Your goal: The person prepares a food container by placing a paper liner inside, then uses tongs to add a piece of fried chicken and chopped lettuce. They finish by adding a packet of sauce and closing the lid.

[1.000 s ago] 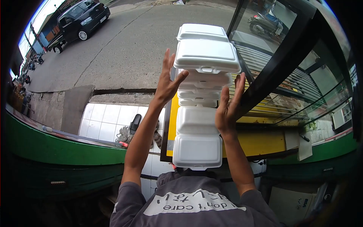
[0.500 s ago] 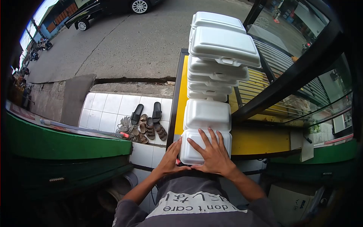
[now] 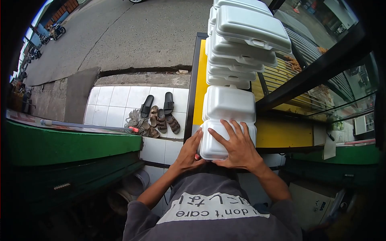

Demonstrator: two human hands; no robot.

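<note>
A white foam takeaway box (image 3: 212, 149) lies closest to my body, at the near end of the yellow counter (image 3: 197, 96). My left hand (image 3: 188, 154) grips its left side and front corner, with the thumb low by the front edge. My right hand (image 3: 241, 149) holds it from the right, fingers spread over the lid and thumb at the front edge. Directly behind it, another closed foam box (image 3: 230, 102) touches it. Beyond that rises a tall stack of closed foam boxes (image 3: 251, 25). The undersides of both hands are hidden.
Right of the boxes stands a black-framed glass case (image 3: 317, 68) with fried food on a rack. Left, several sandals (image 3: 162, 120) and a mop (image 3: 92, 125) lie by white tiles. Green panels (image 3: 76, 150) flank me; the road (image 3: 140, 44) runs beyond.
The view has shifted, so the boxes and counter appear higher and further right. The dark vehicle has almost left the frame. Both hands stay on the near foam box.
</note>
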